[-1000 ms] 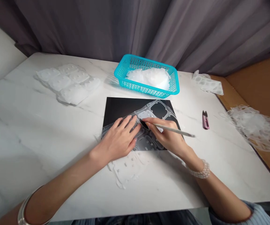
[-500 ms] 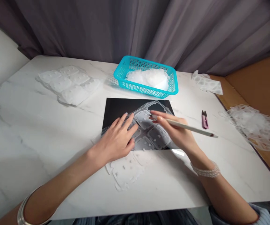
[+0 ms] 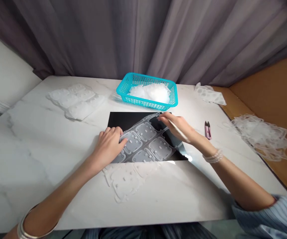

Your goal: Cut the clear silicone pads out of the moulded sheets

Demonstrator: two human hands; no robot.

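A translucent plastic sheet (image 3: 133, 141) with rounded panels lies slantwise over a black mat (image 3: 128, 118). Two openings at its upper right let the black show through. At the sheet's left side, my left hand (image 3: 109, 142) grips it, fingers bent and thumb lying on top. My right hand (image 3: 177, 124) is closed round a slim white pen-like tool (image 3: 179, 130) at the upper right opening. The tool's tip is hidden by the fingers. Below the mat, a loose part of the translucent plastic (image 3: 125, 182) rests on the white tabletop.
Behind the mat stands a blue basket (image 3: 145, 102) holding white translucent pieces (image 3: 155, 93). Stacked plastic sheets (image 3: 77, 103) lie at the back left. On the right are pink thread snips (image 3: 208, 130), a folded sheet (image 3: 210, 94) and a heap of plastic offcuts (image 3: 260, 134).
My left hand has slid left along the sheet, its fingers now bent rather than spread. My right hand has moved up toward the upper corner, turning the tool. The camera view has tilted up.
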